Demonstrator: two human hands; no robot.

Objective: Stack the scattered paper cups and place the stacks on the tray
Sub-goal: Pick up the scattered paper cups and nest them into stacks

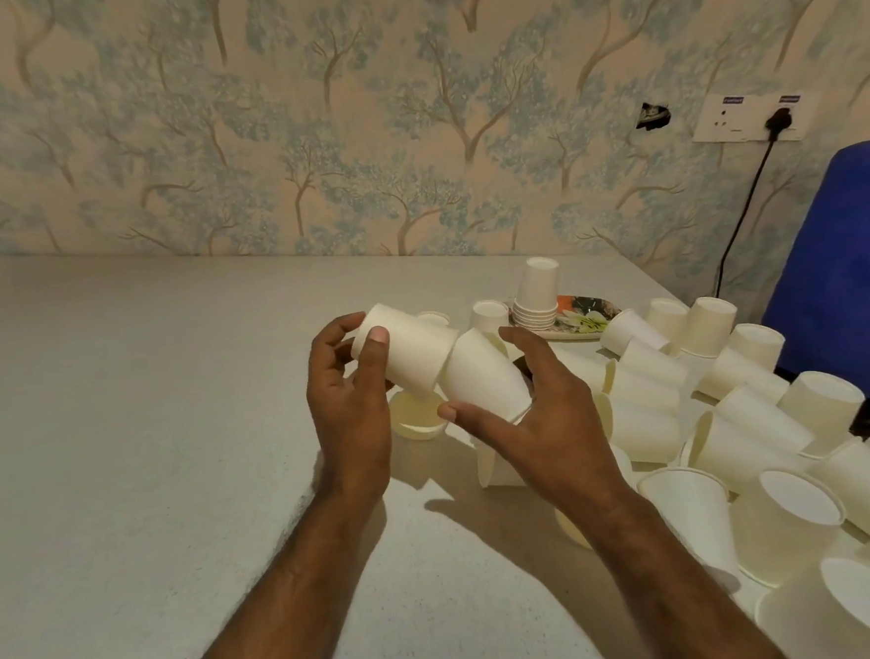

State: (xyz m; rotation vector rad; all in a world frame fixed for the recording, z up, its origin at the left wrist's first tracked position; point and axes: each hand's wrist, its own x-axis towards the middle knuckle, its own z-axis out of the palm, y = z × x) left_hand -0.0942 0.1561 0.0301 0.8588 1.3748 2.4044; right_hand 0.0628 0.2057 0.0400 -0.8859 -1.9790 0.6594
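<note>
At frame centre your left hand [348, 402] grips one paper cup [403, 349], your right hand [542, 414] another [483, 380] (rims meeting); the tray [584, 319] sits upper right.

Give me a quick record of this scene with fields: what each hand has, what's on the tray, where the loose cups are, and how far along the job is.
left hand: holds one paper cup, tilted
right hand: holds a second cup, its top meeting the mouth of the left hand's cup
tray: patterned, far side of the table, carrying one upside-down stack
loose cups: many, scattered on the right, most on their sides or inverted
progress: early; one stack on the tray
</note>
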